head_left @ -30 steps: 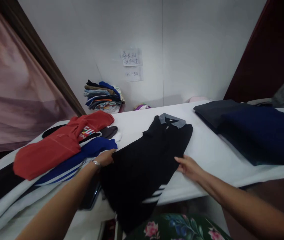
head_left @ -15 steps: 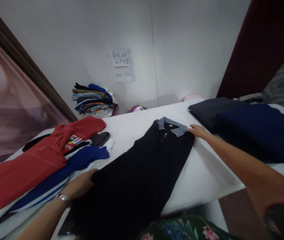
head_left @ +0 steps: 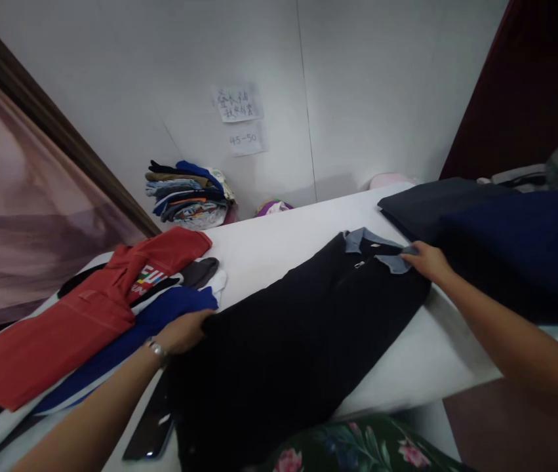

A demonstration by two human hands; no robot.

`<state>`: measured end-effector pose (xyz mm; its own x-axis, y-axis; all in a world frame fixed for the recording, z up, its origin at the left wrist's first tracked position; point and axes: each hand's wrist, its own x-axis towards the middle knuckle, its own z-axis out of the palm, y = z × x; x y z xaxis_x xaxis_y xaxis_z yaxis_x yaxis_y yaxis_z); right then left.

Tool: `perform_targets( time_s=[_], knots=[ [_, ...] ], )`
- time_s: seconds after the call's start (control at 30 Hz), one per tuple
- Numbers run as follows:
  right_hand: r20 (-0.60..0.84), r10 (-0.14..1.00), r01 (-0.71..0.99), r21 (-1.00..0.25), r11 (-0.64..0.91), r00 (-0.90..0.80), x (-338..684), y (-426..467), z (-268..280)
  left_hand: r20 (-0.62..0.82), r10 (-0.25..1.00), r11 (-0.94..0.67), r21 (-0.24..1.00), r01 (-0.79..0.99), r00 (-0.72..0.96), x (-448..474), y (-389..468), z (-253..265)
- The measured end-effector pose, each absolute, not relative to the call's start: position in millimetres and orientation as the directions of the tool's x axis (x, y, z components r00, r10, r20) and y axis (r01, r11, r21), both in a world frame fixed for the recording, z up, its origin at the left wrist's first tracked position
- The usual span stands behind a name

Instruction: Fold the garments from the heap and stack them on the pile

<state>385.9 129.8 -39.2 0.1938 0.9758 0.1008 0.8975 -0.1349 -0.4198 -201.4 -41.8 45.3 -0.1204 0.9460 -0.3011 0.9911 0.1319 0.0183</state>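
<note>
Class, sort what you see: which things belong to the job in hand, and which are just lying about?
In hand:
black shirt
left hand and right hand, holding it
white table beneath

Probably just lying about:
phone
red shirt
folded clothes stack
navy cloth

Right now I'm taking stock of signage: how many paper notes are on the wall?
2: the upper note, with handwritten characters, and the lower note, reading 45-50, just beneath it. None appears hidden.
</note>
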Motion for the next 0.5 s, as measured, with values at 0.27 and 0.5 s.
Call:
perform_targets(
  time_s=[0.27,0.5],
  knots=[
    [0.069,0.916,0.743,-0.611,-0.275,0.396,447,46,-77,-0.416,0.903,0.023,-0.201,0.979,-0.106,-172,76,45],
    [-0.013,0.913,0.665,-0.681,-0.307,0.408,437,57,-67,-0.404,0.903,0.056,-0.227,0.972,-0.146,-171,69,21]
  ],
)
